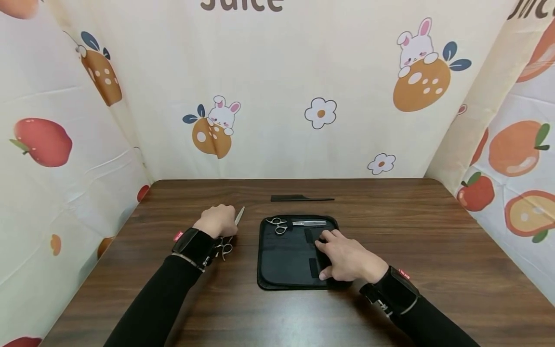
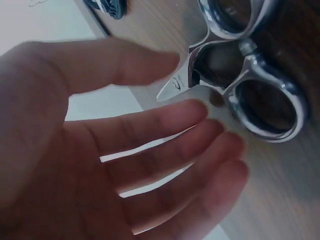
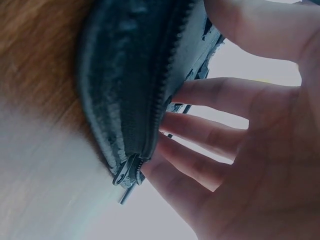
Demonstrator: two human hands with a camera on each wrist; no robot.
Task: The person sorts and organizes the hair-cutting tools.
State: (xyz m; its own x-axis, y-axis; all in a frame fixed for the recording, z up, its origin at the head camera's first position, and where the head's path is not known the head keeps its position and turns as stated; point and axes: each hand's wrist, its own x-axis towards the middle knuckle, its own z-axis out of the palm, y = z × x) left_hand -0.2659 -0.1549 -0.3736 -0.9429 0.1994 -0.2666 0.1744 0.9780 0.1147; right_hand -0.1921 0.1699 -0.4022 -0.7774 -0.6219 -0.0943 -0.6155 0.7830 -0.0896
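At work on a brown wood-grain desk (image 1: 295,318), walled by pale printed cloth (image 1: 277,58)

Streaked with darker grain, rounded at the far corners, glossy with pale light at the near side. Hung behind and along both sides: cloth printed with white rabbits on orange-brown fruit, outlined flowers, red and orange fruit at the flanks.

Near the middle of the desk, a black rectangular zip case (image 1: 284,265), with silver ring-handled scissors (image 1: 309,223) lying along its far edge. Beyond it, close to the desk's back edge, a slim black tail comb (image 1: 290,198). To the left of the case, another pair of silver scissors (image 1: 240,215), partly hidden beneath the left hand (image 1: 217,220), blade jutting past.

On the left, fingers loosely extended, thumb well apart; impossible to tell whether touching metal. At the case's right edge, the right hand (image 1: 347,256), fingers spread and touching, thumb apart, nothing clasped.
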